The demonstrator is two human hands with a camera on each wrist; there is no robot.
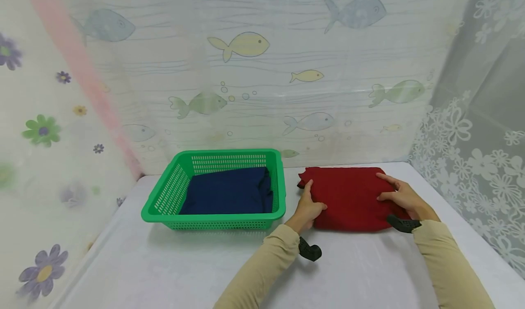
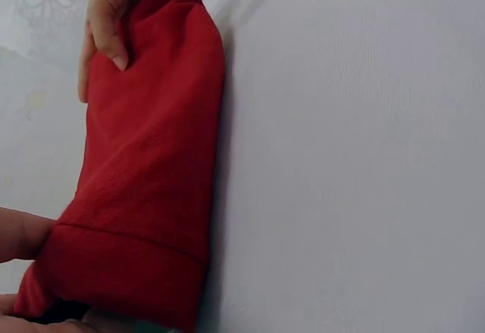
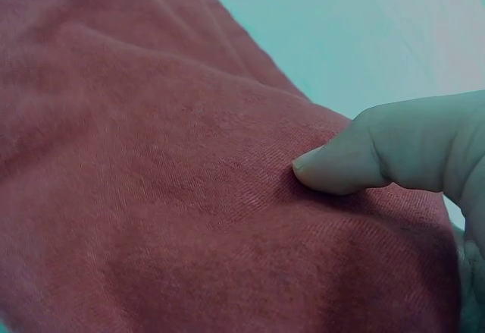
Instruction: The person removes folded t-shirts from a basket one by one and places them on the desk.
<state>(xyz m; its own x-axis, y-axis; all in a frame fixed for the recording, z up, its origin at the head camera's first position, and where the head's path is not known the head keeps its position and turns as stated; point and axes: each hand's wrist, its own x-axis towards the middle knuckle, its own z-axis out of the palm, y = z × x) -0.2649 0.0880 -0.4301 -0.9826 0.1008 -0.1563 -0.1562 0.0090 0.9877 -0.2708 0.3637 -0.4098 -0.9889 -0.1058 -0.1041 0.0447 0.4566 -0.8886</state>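
**Ana:** Head view first. What did it show?

**Ben:** A folded red cloth (image 1: 348,197) lay on a white counter (image 1: 164,263), just to the right of a green basket (image 1: 170,188). The person held the cloth from both ends.

**Ana:** How was each hand set?

**Ben:** The left hand (image 1: 307,208) gripped the cloth's left edge, thumb on top and fingers curled round the side. The right hand (image 1: 399,195) held the right end, with the fingers lying over the top of the cloth. Both arms wore tan sleeves (image 1: 262,268), each with a black camera mount at the wrist.

**Ana:** Did the wrist views add anything?

**Ben:** The left wrist view looked along the red cloth (image 2: 144,189). The left hand's fingers (image 2: 23,234) pressed its near end, and the right hand (image 2: 106,29) pinched the far end, thumb on top. The right wrist view showed the right thumb (image 3: 364,155) pushed into the red cloth (image 3: 151,196), denting it.

**Ana:** What was in the basket?

**Ben:** A folded dark blue cloth (image 1: 229,190) lay flat inside it. The red cloth was outside the basket, close beside its right wall.

**Ana:** And the surroundings?

**Ben:** Pale curtains (image 1: 287,72) printed with fish stood behind the counter, with flower-printed ones at the sides.
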